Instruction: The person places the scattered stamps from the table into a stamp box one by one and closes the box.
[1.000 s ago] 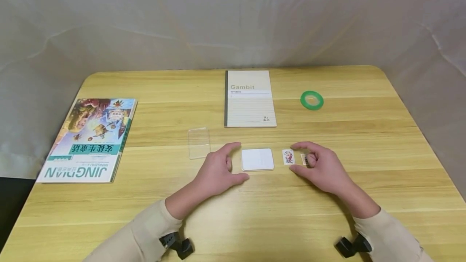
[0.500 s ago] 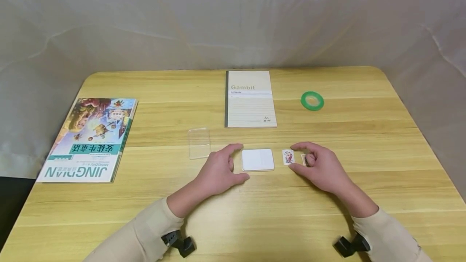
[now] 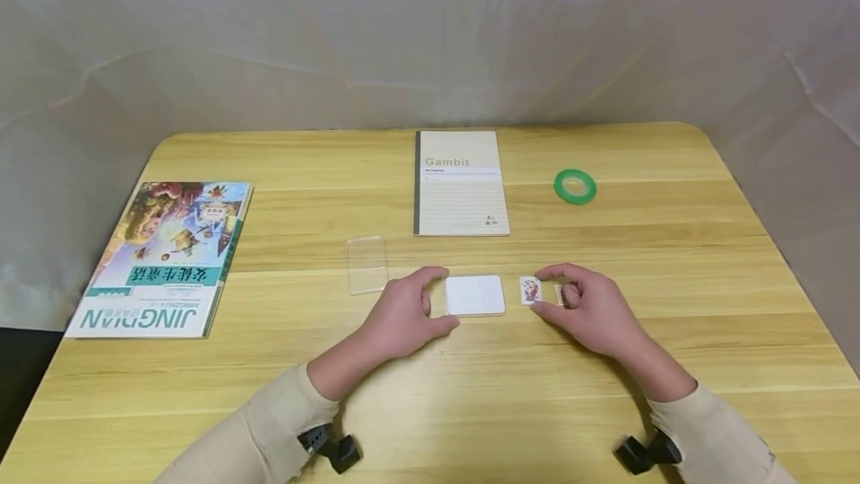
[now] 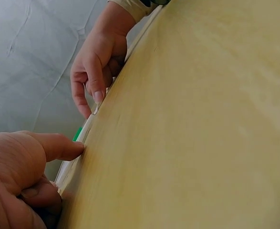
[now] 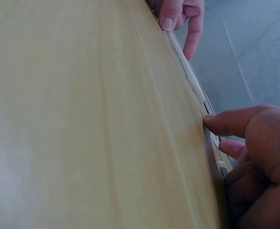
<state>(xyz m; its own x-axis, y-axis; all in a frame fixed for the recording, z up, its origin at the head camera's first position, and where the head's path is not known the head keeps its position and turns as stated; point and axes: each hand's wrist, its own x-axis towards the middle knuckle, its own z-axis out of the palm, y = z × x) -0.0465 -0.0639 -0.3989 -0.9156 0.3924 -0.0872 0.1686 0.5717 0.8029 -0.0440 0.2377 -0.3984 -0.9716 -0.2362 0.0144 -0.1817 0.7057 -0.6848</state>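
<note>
- Two hands rest on the wooden table (image 3: 605, 364), near its middle, each beside small flat things.
- The left hand (image 3: 403, 316) lies at the left edge of a white card case (image 3: 475, 295); its thumb tip touches the case's near left corner and its forefinger arches over the far left corner, the fingers curled round that end of the case.
- The right hand (image 3: 591, 312) lies to the right of the case, thumb and forefinger curved in an open C about a small picture card (image 3: 531, 290), which lies flat on the table just right of the case.
- A second small card (image 3: 560, 294) lies under the right hand's curled fingers; whether they pinch it I cannot tell.
- A clear plastic lid (image 3: 367, 265) lies flat just beyond the left hand.
- Farther back lies a "Gambit" notebook (image 3: 460, 183), with a green tape roll (image 3: 575, 186) to its right.
- A colourful book (image 3: 164, 256) lies near the table's left edge.
- Both wrist views show the table edge-on, with thumbs pressed near thin edges.
</note>
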